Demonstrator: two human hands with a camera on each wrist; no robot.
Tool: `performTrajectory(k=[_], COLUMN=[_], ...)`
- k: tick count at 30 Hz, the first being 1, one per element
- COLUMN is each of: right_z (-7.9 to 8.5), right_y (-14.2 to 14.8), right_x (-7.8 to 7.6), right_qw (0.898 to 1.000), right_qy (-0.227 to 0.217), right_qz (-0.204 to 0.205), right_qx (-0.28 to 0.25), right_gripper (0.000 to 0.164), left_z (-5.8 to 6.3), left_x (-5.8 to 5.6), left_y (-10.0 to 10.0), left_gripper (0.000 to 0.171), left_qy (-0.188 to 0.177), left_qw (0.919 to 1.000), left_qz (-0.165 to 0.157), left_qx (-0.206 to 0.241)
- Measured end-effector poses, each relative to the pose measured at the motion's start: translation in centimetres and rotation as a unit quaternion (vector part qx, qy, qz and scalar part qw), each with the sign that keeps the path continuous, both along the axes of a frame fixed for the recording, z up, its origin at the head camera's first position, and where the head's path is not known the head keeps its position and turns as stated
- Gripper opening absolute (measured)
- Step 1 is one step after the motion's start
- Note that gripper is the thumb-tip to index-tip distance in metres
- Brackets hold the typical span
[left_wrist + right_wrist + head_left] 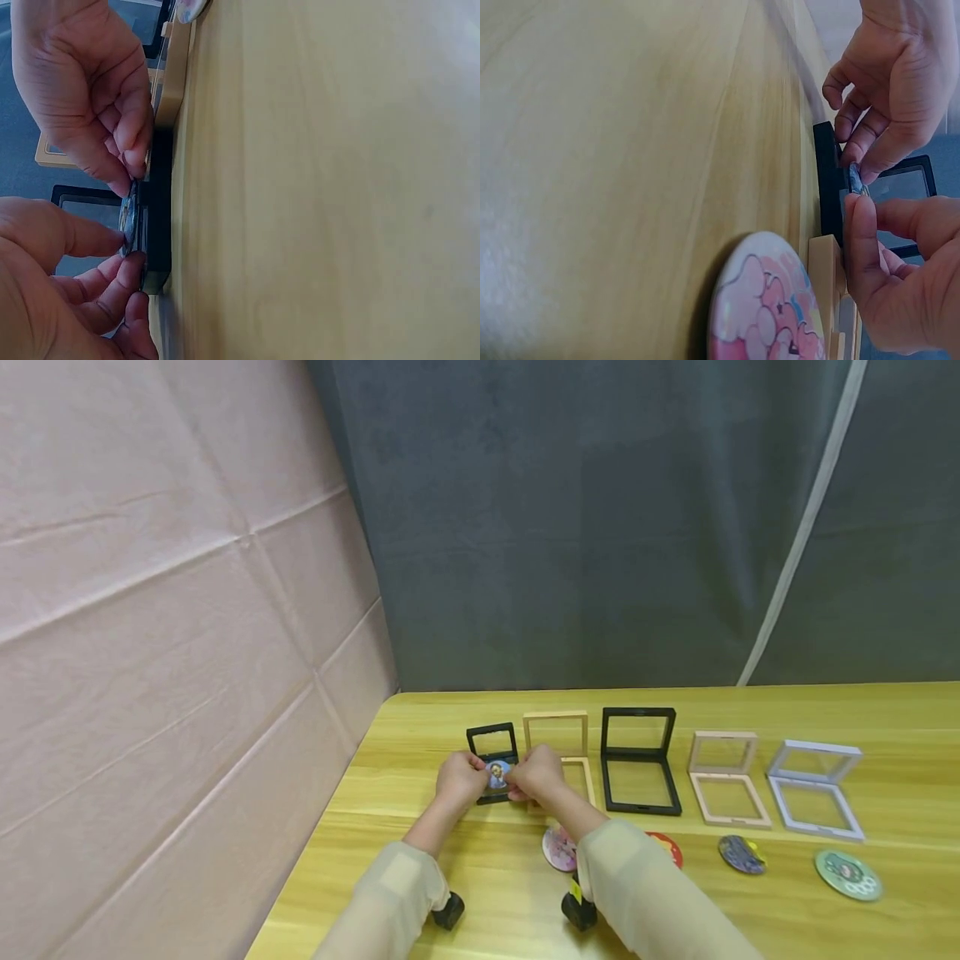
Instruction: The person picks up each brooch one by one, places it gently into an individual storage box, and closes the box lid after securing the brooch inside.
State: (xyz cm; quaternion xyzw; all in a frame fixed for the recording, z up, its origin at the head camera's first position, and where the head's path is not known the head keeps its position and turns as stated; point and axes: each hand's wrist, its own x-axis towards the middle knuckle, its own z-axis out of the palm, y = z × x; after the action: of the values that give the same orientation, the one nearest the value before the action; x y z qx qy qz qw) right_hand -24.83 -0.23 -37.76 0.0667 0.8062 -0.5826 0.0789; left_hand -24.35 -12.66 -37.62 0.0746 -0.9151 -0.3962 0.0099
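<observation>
Both hands hold a small round badge with a blue picture [498, 772] by its opposite edges. My left hand [459, 778] pinches the left edge between thumb and fingers, and my right hand [538, 774] pinches the right edge. Close beneath the badge lies the lower half of a small black hinged display frame [492, 728], whose clear-windowed lid stands up behind. In the left wrist view the badge [129, 217] appears nearly edge-on, right over the black frame [157, 225]. The right wrist view shows the badge [855, 178] between both sets of fingertips.
Rightward stand more open frames: a beige one [555, 716], a large black one [640, 753], a pinkish one [731, 821] and a white one [817, 832]. Nearer lie a pink badge [558, 848], a red one [666, 846], a purple one [741, 855] and a green one [848, 875].
</observation>
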Motion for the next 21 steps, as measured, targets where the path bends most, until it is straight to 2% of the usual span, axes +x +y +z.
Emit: performTrajectory(k=[11,21], right_z=[-0.09,-0.02], right_y=[-0.32,-0.43], right_x=[-0.34,-0.22], right_qw=[0.998,0.996], right_qy=[-0.004,0.010], right_qz=[-0.013,-0.014], right_qx=[0.056,0.088], right_gripper=[0.015,0.023], left_z=[-0.11,-0.30], left_x=[-0.17,0.01], left_y=[0.04,0.07], left_gripper=[0.007,0.006], left_qy=[0.024,0.028], left_qw=[0.9985,0.9974], left_qz=[0.001,-0.003], left_qx=[-0.049,-0.067])
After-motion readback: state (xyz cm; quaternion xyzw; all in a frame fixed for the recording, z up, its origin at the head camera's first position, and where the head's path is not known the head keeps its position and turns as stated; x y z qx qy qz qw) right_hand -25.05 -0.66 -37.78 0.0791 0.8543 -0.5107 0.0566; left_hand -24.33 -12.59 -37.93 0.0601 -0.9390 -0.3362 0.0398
